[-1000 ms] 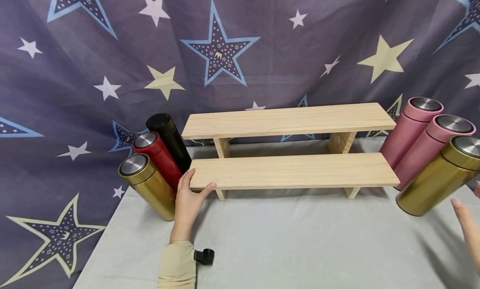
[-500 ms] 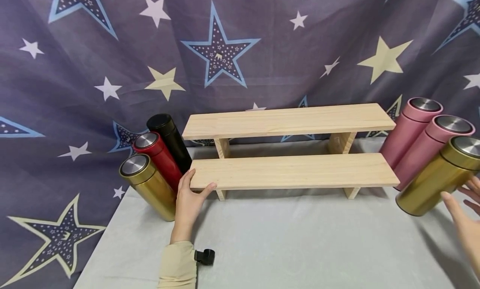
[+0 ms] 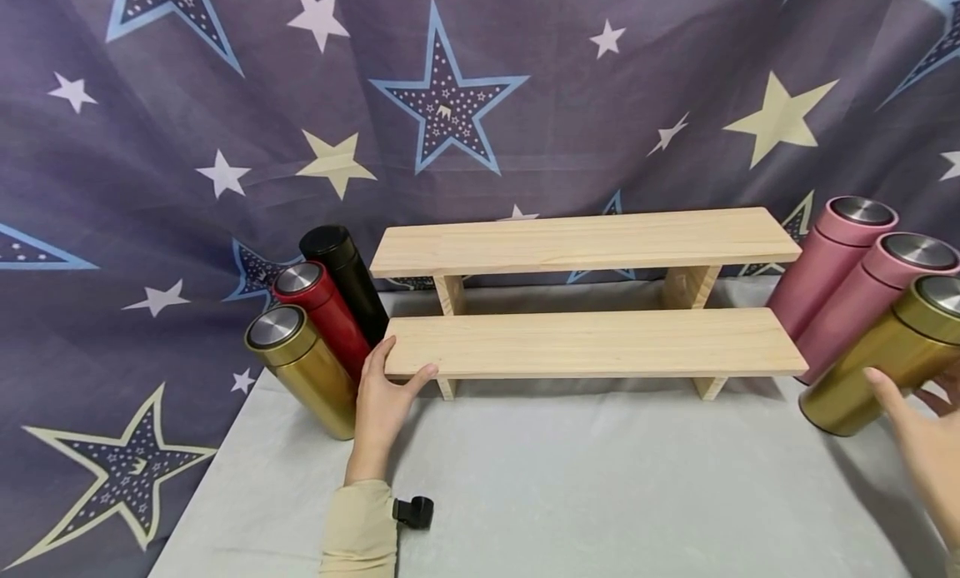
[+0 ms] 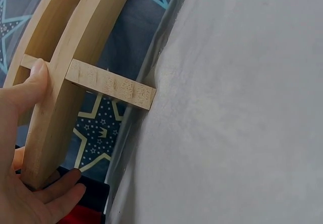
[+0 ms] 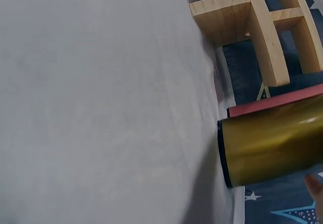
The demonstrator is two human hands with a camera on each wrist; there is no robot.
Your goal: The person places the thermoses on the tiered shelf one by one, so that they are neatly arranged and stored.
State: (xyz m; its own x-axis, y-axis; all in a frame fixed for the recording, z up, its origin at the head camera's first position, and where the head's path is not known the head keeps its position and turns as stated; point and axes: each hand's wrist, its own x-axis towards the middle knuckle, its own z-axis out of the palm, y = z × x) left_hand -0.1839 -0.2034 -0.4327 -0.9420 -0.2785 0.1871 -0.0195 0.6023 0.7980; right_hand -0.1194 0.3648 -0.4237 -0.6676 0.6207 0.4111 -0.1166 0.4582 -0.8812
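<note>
A two-tier wooden shelf (image 3: 592, 345) stands on the table. My left hand (image 3: 380, 416) holds the left end of its lower board. In the left wrist view the thumb (image 4: 36, 77) lies against the board and the fingers (image 4: 65, 196) wrap round its end. At the far right stands a gold thermos bottle (image 3: 873, 370) with a silver lid. My right hand (image 3: 926, 445) is beside this bottle, fingers spread, its thumb overlapping the bottle's lower side in the head view. Only a fingertip (image 5: 314, 186) shows near the bottle in the right wrist view.
Two pink thermos bottles (image 3: 810, 266) stand behind the right gold one. Left of the shelf are black (image 3: 352, 282), red (image 3: 326, 316) and gold (image 3: 311, 378) thermos bottles. A star-patterned cloth (image 3: 247, 103) hangs behind the grey-white table (image 3: 600, 478).
My right hand has moved left and inward from the right edge, up to the gold thermos bottle. My left hand stays on the shelf. The head view has shifted slightly.
</note>
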